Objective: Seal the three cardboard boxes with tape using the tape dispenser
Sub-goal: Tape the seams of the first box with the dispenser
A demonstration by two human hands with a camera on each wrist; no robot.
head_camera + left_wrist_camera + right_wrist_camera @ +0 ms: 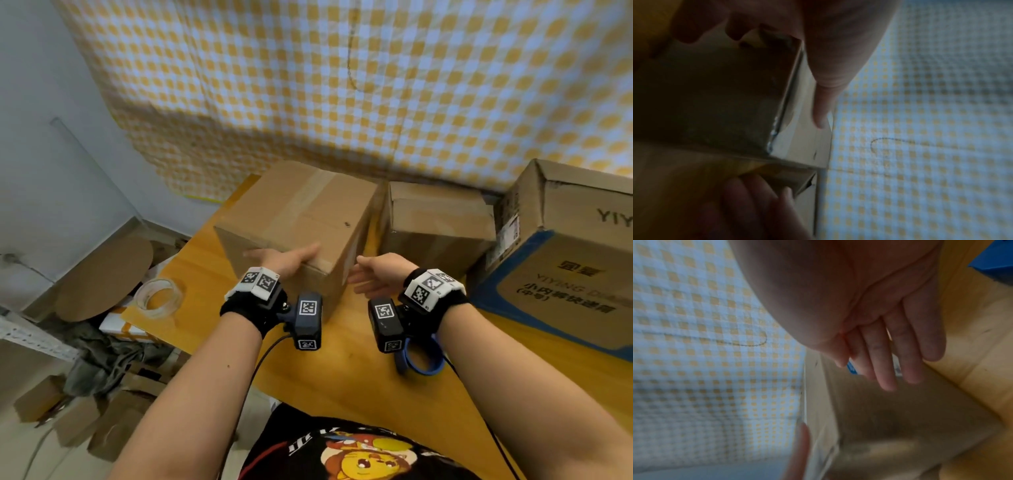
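A plain cardboard box (pixel 301 212) with clear tape along its top seam stands askew in the middle of the wooden table (pixel 342 383). My left hand (pixel 281 257) grips its near top edge, with the thumb (pixel 821 116) flat on the top and the fingers on the left side face (pixel 715 97). My right hand (pixel 366 277) is open, its fingers (pixel 888 369) straight beside the box's right side (pixel 890 418); whether they touch it I cannot tell. The blue tape dispenser (pixel 423 361) lies on the table under my right wrist.
A second brown box (pixel 435 219) stands behind on the right. A large box with blue print (pixel 565 246) fills the right edge. A roll of clear tape (pixel 157 296) lies at the table's left corner. A checked cloth (pixel 342 85) hangs behind; cardboard scraps (pixel 102 421) lie on the floor at left.
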